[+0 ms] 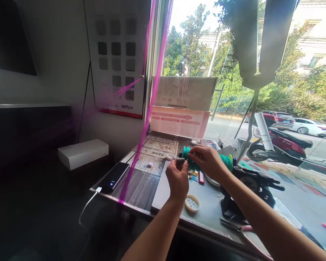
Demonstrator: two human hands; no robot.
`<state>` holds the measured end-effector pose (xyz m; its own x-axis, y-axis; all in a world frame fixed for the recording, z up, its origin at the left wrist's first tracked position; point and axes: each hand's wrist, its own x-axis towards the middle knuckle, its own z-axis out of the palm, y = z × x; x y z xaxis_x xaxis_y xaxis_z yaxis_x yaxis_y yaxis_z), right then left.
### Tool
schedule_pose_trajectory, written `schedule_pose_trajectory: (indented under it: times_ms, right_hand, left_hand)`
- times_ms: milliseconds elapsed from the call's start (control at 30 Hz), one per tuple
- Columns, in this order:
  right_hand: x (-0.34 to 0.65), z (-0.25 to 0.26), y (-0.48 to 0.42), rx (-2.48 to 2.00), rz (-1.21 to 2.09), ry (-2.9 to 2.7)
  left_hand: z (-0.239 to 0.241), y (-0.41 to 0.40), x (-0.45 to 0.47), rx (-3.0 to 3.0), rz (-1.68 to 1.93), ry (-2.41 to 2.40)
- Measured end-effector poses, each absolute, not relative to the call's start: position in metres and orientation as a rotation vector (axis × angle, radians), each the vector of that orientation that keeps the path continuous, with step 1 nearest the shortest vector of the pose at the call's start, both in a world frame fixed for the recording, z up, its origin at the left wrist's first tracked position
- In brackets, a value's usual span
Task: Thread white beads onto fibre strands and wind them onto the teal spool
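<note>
A teal ribbed roller (226, 161) lies crosswise in front of me, its right end by a black machine (248, 186). My right hand (209, 162) is closed over the roller, fingertips pressed together near its left end. My left hand (178, 178) is closed in a pinch on a small grey piece (180, 159) at that same end; what the piece is I cannot make out. Below the hands stands a round dish (192, 210) of small whitish beads. A red and white stick-like item (201, 178) and other small bits lie under the roller.
Pliers (237, 227) with pink handles lie at the table's front edge. A black power bank (116, 177) with a white cable (88, 203) is on the left corner, near a white box (83, 154). A printed 2025 sheet (156, 146) covers the back, before a large window.
</note>
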<state>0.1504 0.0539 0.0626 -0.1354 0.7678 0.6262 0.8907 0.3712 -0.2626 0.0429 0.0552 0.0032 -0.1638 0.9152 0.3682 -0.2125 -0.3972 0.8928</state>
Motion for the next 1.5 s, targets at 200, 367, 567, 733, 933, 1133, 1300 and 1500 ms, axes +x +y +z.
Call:
schedule_pose_trajectory:
  times_ms: [200, 367, 567, 733, 933, 1133, 1300, 1500]
  right_hand:
    - [0.151, 0.065, 0.052, -1.446, -0.142, -2.007]
    - [0.150, 0.065, 0.053, -1.474, -0.212, -1.993]
    - [0.145, 0.064, 0.054, -1.595, -0.270, -1.945]
    - [0.143, 0.070, 0.050, -1.586, -0.304, -1.990]
    - [0.118, 0.071, 0.012, -1.314, 0.007, -1.932]
    - [0.092, 0.049, -0.002, -1.164, 0.654, -1.669]
    - [0.089, 0.042, 0.000, -1.058, 1.026, -1.445]
    - [0.085, 0.042, 0.001, -1.063, 1.124, -1.352]
  left_hand:
    - [0.004, 0.050, 0.042, 1.307, 1.687, 0.938]
    - [0.004, 0.051, 0.043, 1.319, 1.703, 0.967]
    - [-0.001, 0.054, 0.046, 1.303, 1.709, 0.943]
    - [-0.003, 0.056, 0.022, 1.256, 1.625, 0.836]
    - [0.008, 0.032, -0.031, 1.155, 1.445, 0.753]
    - [0.003, 0.010, -0.041, 1.025, 1.100, 0.595]
    - [0.003, 0.002, -0.038, 1.025, 1.015, 0.598]
    - [0.010, -0.006, -0.039, 1.088, 0.951, 0.589]
